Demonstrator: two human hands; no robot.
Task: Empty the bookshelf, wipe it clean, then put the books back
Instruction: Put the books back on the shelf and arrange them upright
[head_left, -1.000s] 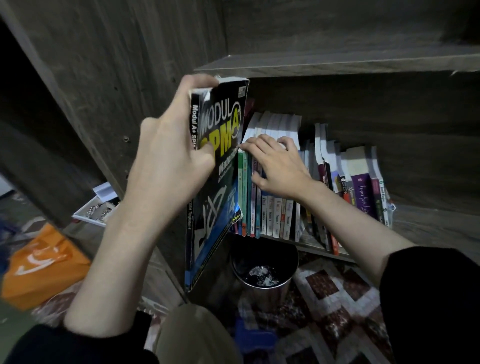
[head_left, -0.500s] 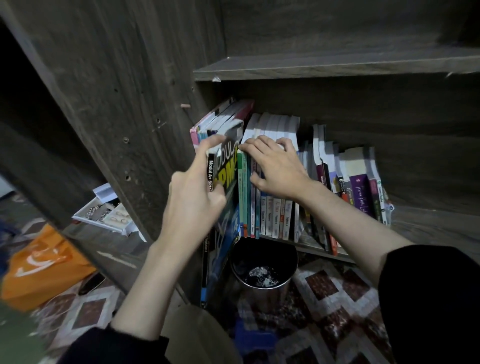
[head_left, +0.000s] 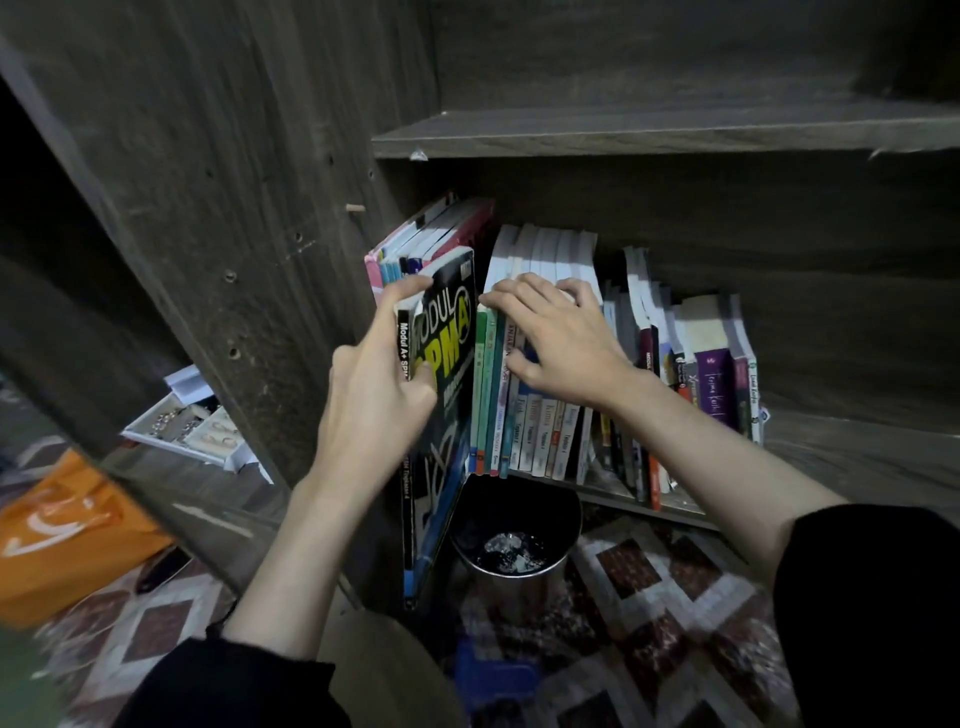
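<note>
The left hand (head_left: 374, 400) covers part of the spine of the black book (head_left: 447, 364). The right hand (head_left: 556, 343) hides the tops of some thin books (head_left: 540, 431). The orange bag (head_left: 67, 540) at the left edge is blurry and cut off.

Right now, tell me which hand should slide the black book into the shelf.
Left. The left hand grips the black book by its spine, its top edge right beside the row of books. The right hand holds that row, probably steadying it for the book to go in.
</note>
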